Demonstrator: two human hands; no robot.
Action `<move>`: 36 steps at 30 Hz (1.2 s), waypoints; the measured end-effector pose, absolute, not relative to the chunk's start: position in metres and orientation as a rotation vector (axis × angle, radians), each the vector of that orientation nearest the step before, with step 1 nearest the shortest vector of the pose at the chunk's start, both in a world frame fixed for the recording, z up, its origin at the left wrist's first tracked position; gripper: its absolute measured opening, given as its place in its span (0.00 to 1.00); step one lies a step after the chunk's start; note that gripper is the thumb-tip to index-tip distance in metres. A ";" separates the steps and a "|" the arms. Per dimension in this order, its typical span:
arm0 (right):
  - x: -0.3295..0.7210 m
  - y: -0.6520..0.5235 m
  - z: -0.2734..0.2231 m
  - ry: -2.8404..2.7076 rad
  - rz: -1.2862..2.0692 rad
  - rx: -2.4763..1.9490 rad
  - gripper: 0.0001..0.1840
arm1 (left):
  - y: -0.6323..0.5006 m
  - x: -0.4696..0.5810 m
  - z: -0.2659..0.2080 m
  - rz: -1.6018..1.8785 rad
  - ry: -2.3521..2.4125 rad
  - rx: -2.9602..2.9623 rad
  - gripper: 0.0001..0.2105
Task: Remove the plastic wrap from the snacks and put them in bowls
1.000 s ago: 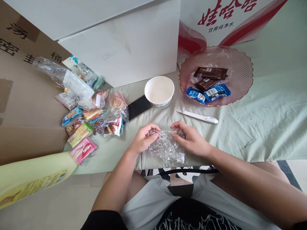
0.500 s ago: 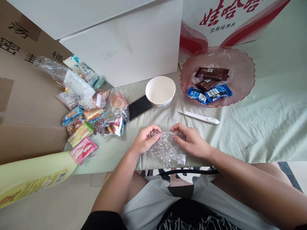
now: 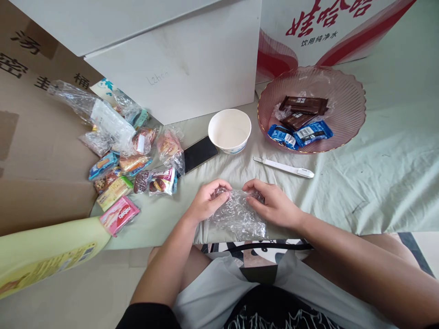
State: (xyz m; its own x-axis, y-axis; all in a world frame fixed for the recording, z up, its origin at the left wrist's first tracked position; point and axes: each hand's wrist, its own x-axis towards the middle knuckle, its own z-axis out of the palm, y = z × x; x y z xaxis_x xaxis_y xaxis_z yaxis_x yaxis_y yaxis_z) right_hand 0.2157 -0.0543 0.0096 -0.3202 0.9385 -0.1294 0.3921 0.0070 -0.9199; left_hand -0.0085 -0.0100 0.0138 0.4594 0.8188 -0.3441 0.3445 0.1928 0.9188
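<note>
A crumpled sheet of clear plastic wrap (image 3: 238,214) lies at the table's front edge, between my two hands. My left hand (image 3: 210,199) pinches its left upper corner between thumb and fingers. On the other side my right hand (image 3: 269,201) grips the right upper part the same way. Just beyond the hands stands a white paper bowl (image 3: 229,130), its inside bare. A white craft knife (image 3: 284,167) with a slim blade lies flat to the right of the bowl. Behind it, a pink ribbed bowl (image 3: 346,132) holds brown and blue snack packets.
Wrapped snacks (image 3: 118,192) are heaped on the left, beside a dark phone (image 3: 200,154). White boxes (image 3: 206,64) and a red-and-white carton (image 3: 308,41) stand at the back. A cardboard box (image 3: 41,137) and a pale yellow container (image 3: 55,251) border the left.
My right hand has shifted very slightly to the left, toward my left hand. Both hands keep their hold on the plastic wrap, and everything else stays put.
</note>
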 end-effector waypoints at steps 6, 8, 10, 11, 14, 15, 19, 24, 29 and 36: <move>0.216 -0.054 0.010 -1.734 1.304 -1.364 0.10 | -0.011 -0.010 0.012 0.479 1.106 1.373 0.13; 0.216 -0.054 0.010 -1.721 1.300 -1.364 0.10 | -0.011 -0.010 0.011 0.493 1.102 1.350 0.15; 0.216 -0.054 0.009 -1.710 1.300 -1.364 0.10 | -0.010 -0.011 0.010 0.506 1.096 1.340 0.15; 0.216 -0.054 0.009 -1.706 1.300 -1.363 0.10 | -0.010 -0.011 0.009 0.510 1.093 1.339 0.15; 0.216 -0.054 0.008 -1.705 1.290 -1.359 0.10 | -0.010 -0.011 0.009 0.509 1.090 1.342 0.14; 0.216 -0.054 0.008 -1.707 1.286 -1.359 0.10 | -0.010 -0.011 0.009 0.507 1.093 1.345 0.14; 0.216 -0.054 0.008 -1.717 1.271 -1.362 0.11 | -0.010 -0.011 0.010 0.510 1.099 1.341 0.13; 0.216 -0.054 0.008 -1.715 1.279 -1.362 0.11 | -0.010 -0.010 0.010 0.513 1.085 1.331 0.13; 0.216 -0.054 0.009 -1.716 1.297 -1.373 0.11 | -0.009 -0.011 0.010 0.509 1.080 1.336 0.13; 0.215 -0.053 0.011 -1.726 1.309 -1.383 0.11 | -0.009 -0.010 0.012 0.500 1.082 1.345 0.13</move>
State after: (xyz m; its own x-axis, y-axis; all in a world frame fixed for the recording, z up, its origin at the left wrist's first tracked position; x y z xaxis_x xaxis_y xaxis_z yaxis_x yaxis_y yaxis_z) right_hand 0.2152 -0.0533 0.0113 -0.3078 0.9409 -0.1415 0.3898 -0.0110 -0.9208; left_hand -0.0100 -0.0095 0.0117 0.4614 0.8228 -0.3319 0.2803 0.2198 0.9344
